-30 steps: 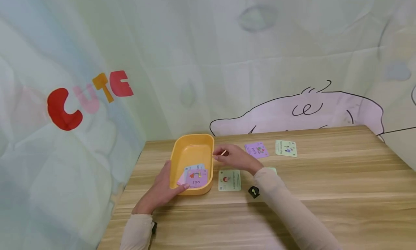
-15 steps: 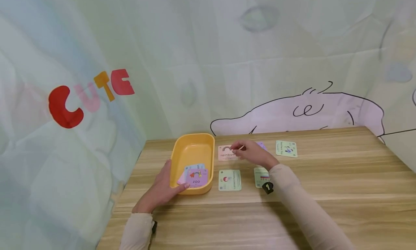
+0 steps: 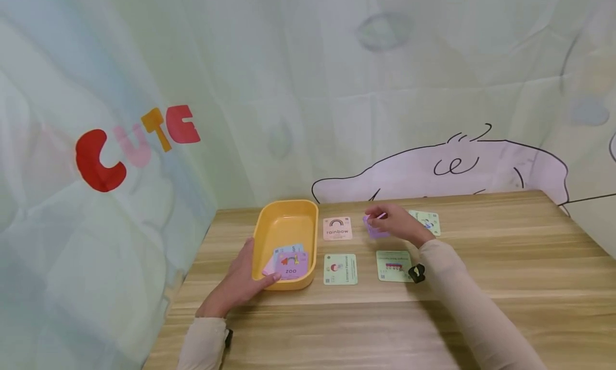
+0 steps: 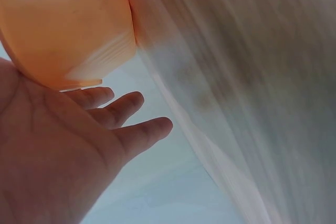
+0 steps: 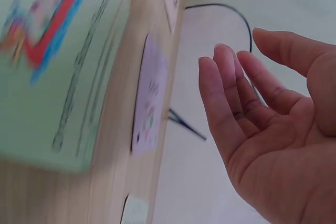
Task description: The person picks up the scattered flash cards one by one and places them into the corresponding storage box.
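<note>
My left hand (image 3: 236, 284) rests at the near left corner of a yellow tray (image 3: 261, 220), its thumb over the front rim. The left wrist view shows the fingers (image 4: 149, 129) extended beside the tray's wall. Inside the tray lie a purple "zoo" card (image 3: 291, 266), a blue card (image 3: 289, 248) and part of a pink one. My right hand (image 3: 397, 223) is over the purple "park" card (image 3: 372, 231), partly covering it. In the right wrist view its fingers (image 5: 212, 93) curve loosely, with nothing between them and the thumb.
A pink rainbow card (image 3: 337, 229) lies right of the tray. Nearer are two green cards, a Lantern Festival card (image 3: 340, 269) and one with a boat picture (image 3: 392, 266). Another green card (image 3: 430, 224) lies at the back right. A printed curtain (image 3: 289, 118) hangs behind the table (image 3: 337, 327).
My right hand has let go of the rainbow card, now flat beside the tray, and moved right to the purple card. The left hand has stayed at the tray.
</note>
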A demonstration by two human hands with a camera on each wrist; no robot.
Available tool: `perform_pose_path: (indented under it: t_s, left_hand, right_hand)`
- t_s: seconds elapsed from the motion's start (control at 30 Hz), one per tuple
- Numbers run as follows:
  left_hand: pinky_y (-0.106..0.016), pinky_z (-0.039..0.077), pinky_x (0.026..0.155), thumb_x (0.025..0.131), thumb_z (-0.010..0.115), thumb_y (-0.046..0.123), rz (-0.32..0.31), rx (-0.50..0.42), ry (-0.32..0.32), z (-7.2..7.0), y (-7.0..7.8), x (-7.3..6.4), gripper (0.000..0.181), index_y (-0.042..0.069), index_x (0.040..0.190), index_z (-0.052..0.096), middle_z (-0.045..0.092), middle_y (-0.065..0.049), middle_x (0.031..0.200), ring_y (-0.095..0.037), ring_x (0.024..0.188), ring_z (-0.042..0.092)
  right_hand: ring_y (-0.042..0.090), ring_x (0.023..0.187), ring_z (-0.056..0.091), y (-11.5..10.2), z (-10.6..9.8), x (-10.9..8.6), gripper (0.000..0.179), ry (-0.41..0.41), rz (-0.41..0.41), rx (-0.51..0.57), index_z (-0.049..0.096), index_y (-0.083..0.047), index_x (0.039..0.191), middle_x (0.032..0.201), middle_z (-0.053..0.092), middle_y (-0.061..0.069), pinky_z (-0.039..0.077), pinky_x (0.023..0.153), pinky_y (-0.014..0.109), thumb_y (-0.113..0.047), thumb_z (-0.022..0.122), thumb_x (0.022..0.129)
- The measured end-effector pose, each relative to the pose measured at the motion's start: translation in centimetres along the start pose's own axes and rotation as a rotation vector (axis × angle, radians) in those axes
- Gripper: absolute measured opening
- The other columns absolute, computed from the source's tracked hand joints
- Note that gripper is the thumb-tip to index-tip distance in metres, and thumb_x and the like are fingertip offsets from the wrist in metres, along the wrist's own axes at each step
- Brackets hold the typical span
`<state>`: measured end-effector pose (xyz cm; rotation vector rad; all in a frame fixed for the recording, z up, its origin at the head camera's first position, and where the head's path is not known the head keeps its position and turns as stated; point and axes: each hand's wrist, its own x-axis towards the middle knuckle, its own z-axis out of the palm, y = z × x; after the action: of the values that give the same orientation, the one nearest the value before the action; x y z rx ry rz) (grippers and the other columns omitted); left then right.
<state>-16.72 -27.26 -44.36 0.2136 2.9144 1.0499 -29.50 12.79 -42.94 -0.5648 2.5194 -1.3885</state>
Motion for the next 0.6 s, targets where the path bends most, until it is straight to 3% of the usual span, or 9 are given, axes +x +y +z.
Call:
perform_pose_path:
  t_s: [0.07, 0.3, 0.6]
  left_hand:
    - [-0.058, 0.029, 0.116, 0.084, 0.078, 0.051, 0.001, -0.011, 0.003, 0.0, 0.1, 0.0, 0.109, 0.008, 0.160, 0.013, 0.033, -0.015, 0.156, -0.033, 0.136, 0.038]
    - [-0.059, 0.025, 0.118, 0.085, 0.076, 0.054, -0.024, 0.006, -0.011, -0.1, 0.1, 0.1, 0.113, 0.007, 0.161, 0.007, 0.023, -0.017, 0.163, -0.035, 0.143, 0.032]
    - [-0.057, 0.032, 0.113, 0.083, 0.079, 0.051, 0.017, 0.001, 0.022, 0.1, -0.3, 0.1, 0.106, 0.008, 0.158, 0.017, 0.039, -0.014, 0.150, -0.031, 0.130, 0.041]
  right_hand:
    - [0.027, 0.104, 0.061, 0.5, -0.5, -0.1, 0.037, 0.009, 0.010, -0.005, 0.060, 0.004, 0.131, 0.117, 0.062, 0.017, 0.055, 0.084, 0.034, -0.014, 0.064, 0.099]
    - [0.028, 0.106, 0.060, 1.5, -2.4, -0.4, 0.040, 0.045, 0.058, -0.058, 0.058, 0.004, 0.135, 0.121, 0.062, 0.018, 0.053, 0.085, 0.034, -0.014, 0.063, 0.100]
    - [0.031, 0.105, 0.062, 3.2, -4.2, -0.6, 0.040, 0.080, 0.093, -0.043, 0.053, 0.009, 0.136, 0.124, 0.060, 0.024, 0.057, 0.087, 0.037, -0.009, 0.059, 0.101]
